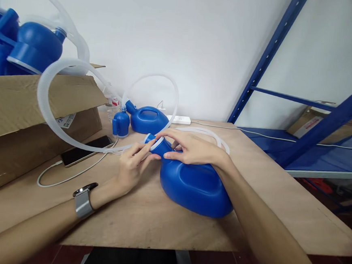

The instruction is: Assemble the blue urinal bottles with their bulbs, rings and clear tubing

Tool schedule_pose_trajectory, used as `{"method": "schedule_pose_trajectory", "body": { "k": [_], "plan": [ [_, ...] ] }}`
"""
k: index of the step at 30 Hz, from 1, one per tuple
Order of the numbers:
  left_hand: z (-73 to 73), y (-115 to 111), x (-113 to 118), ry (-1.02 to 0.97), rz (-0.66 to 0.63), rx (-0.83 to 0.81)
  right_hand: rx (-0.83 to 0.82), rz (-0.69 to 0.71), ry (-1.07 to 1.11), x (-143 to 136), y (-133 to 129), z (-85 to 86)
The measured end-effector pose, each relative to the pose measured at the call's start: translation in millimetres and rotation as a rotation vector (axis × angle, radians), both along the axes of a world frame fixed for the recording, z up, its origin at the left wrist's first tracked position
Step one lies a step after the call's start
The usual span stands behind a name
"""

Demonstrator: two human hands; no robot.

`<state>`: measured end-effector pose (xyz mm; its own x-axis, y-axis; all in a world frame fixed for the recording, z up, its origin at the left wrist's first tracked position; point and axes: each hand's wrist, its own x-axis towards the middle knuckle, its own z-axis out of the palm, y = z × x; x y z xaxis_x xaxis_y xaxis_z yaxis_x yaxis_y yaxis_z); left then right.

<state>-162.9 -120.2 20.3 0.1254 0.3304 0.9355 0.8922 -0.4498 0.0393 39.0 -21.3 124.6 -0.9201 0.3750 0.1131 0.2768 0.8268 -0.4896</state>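
Note:
A blue plastic urinal bottle [192,188] with a moulded handle lies on the wooden table in front of me, its neck pointing up and left. At its mouth is a white ring [157,144], with a small blue cap [149,138] just beyond. My left hand [133,167] has its fingers closed at the cap and the ring's edge. Over the neck arches my right hand [190,147], thumb on the near side and fingertips on the ring. Its palm partly hides the neck. A clear corrugated hose [206,131] curls behind the bottle.
Behind stand a second blue urinal bottle [149,119] and a small blue pump-shaped container [121,123], with looping hoses. At left, a cardboard box [41,101] holds more blue bottles [39,44]. A phone [86,151] with a white cable, a power strip [179,119] and blue shelving [264,135] surround the workspace.

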Motion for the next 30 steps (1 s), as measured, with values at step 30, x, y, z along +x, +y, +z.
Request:
{"method": "schedule_pose_trajectory", "body": {
  "k": [30],
  "plan": [
    [-15.7,7,6,-0.331,-0.195,-0.294,-0.062,-0.021,0.043,2,3,-2.6]
  ]
}}
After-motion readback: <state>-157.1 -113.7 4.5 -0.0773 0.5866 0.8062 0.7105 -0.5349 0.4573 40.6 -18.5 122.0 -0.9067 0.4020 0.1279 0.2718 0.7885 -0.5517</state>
